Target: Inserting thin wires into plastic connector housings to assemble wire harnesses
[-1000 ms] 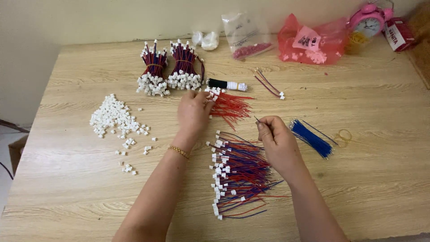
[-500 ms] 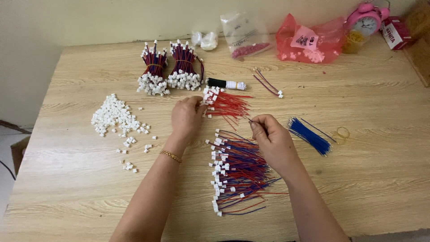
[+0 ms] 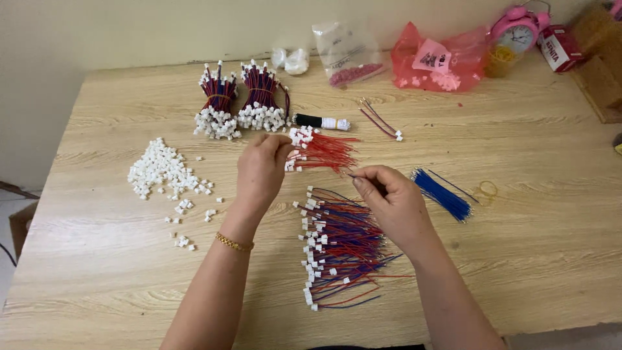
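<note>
Fingers of the right hand (image 3: 392,201) pinch a thin limp red wire (image 3: 353,175), best gripped near its tip, while the left hand (image 3: 262,168) closes on red wires (image 3: 321,152) at twelve o'clock on the counter (image 3: 544,259)

A single head-worn camera looks steeply down and forward, toward twelve o'clock, onto the pale wood-grain table (image 3: 531,259) from close above its near edge. The left hand (image 3: 261,170) and right hand (image 3: 389,201) sit mid-frame, forearms entering from six o'clock; the cream wall (image 3: 129,29) closes off twelve o'clock.
</note>
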